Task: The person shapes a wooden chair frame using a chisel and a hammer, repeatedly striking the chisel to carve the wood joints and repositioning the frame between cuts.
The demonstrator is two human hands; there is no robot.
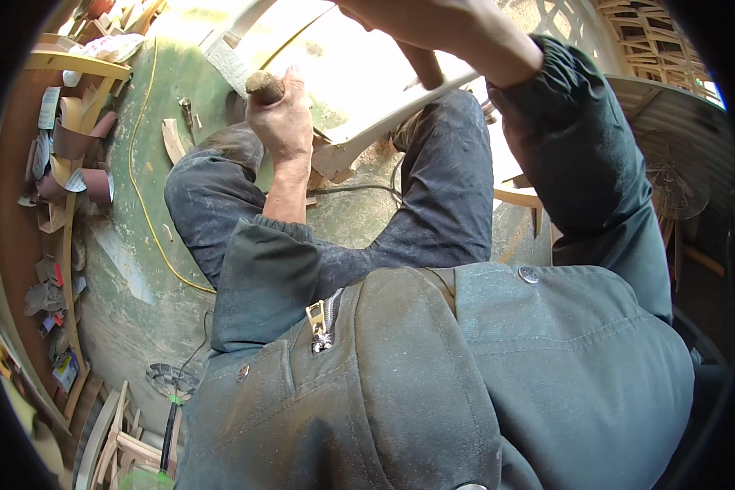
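My left hand [286, 122] is closed round an upright tool with a round wooden handle [264, 86]. The handle's worn, pale end sticks out above my fist; the tool's lower end is hidden. Higher up and to the right, my right hand [433, 24] is raised at the top edge, its fingers partly cut off. A brown wooden handle [420, 65] sticks out below it, and whatever is at its other end is out of view. Between my knees runs a pale, curved wooden piece [376, 131], just right of my left fist.
Sandpaper strips [77, 139] hang over a wooden rack at the left. A yellow cord [135, 175] crosses the green floor [118, 327], near a small hand tool [187, 113] and a wood offcut [172, 140]. Wooden frames [649, 37] are stacked at the far right. Glare washes out the top middle.
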